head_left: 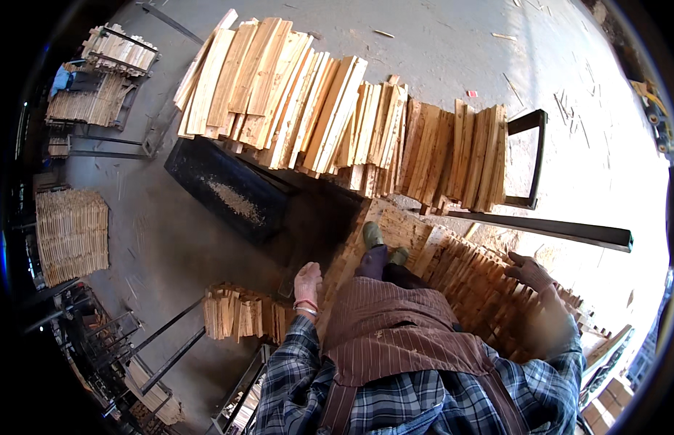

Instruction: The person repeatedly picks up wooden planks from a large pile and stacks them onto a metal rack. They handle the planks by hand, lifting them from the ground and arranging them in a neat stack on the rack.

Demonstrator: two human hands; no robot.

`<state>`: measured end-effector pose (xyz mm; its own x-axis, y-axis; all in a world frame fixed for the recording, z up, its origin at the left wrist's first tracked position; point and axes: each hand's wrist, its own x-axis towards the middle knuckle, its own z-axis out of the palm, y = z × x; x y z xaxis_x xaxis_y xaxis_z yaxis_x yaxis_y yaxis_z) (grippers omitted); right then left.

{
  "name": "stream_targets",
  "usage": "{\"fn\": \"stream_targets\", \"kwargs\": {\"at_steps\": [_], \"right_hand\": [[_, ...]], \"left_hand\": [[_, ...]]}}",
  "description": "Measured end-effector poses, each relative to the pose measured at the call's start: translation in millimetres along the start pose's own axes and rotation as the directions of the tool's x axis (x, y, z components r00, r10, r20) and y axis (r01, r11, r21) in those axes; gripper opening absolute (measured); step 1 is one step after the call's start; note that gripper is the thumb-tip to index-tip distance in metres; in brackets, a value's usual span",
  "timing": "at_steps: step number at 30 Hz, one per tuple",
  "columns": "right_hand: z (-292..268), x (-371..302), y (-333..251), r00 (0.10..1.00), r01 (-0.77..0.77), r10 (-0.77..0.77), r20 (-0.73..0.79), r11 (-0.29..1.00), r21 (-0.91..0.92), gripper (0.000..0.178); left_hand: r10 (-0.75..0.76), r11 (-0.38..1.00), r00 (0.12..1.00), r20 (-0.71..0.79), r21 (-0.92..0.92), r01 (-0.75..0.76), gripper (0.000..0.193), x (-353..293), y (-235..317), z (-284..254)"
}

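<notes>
My left hand (pixel 308 284), in a pale pinkish glove, hangs beside my striped brown apron (pixel 395 326). Its fingers are curled together and nothing shows in them. On the other side, my right hand (pixel 531 273) is held over a long row of wooden slats (pixel 471 279) stacked beside my legs. Its fingers are apart and point toward the slats; whether they touch the wood cannot be made out. Ahead of my feet, a large stack of pale boards (pixel 301 101) stretches from the upper left toward the right.
A black metal bar (pixel 555 230) juts out at the right below the boards, near a black frame (pixel 541 159). A dark bin-like body (pixel 224 192) with sawdust on it lies left of my feet. More wood stacks (pixel 72 235) and a smaller one (pixel 239 313) stand leftward.
</notes>
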<state>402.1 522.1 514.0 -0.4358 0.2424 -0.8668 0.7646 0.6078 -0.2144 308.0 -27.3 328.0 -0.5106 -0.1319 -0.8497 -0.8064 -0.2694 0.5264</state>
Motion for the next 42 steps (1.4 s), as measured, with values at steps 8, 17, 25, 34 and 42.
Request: {"fn": "stream_targets", "kwargs": {"at_steps": [8,17,25,34,42], "right_hand": [[63.0,74.9,75.0,0.965,0.198,-0.153,0.212,0.958,-0.208,0.02],[64.2,165.1,-89.1,0.926,0.3,-0.266,0.268,0.95,-0.091,0.024],[30.2,173.6,-254.4,0.918,0.25,-0.292,0.268,0.951,0.18,0.025],[-18.2,221.6,-395.7,0.844,0.453,-0.505,0.183,0.852,0.263,0.026],[-11.6,327.5,-557.3,0.808,0.482,-0.562,0.178,0.803,0.35,0.054]], "left_hand": [[-0.121,0.993,0.985,-0.123,-0.016,0.12,0.012,10.1,-8.1,-39.3],[0.049,0.996,0.968,-0.247,-0.057,-0.065,0.039,-11.3,21.4,4.5],[-0.048,0.95,0.941,-0.336,-0.305,-0.06,0.049,-10.4,1.4,-13.1],[0.077,0.932,0.923,-0.376,-0.303,-0.201,0.051,73.2,80.9,-58.3],[0.178,0.87,0.839,-0.514,-0.316,-0.378,0.083,163.5,253.2,-21.0]]}}
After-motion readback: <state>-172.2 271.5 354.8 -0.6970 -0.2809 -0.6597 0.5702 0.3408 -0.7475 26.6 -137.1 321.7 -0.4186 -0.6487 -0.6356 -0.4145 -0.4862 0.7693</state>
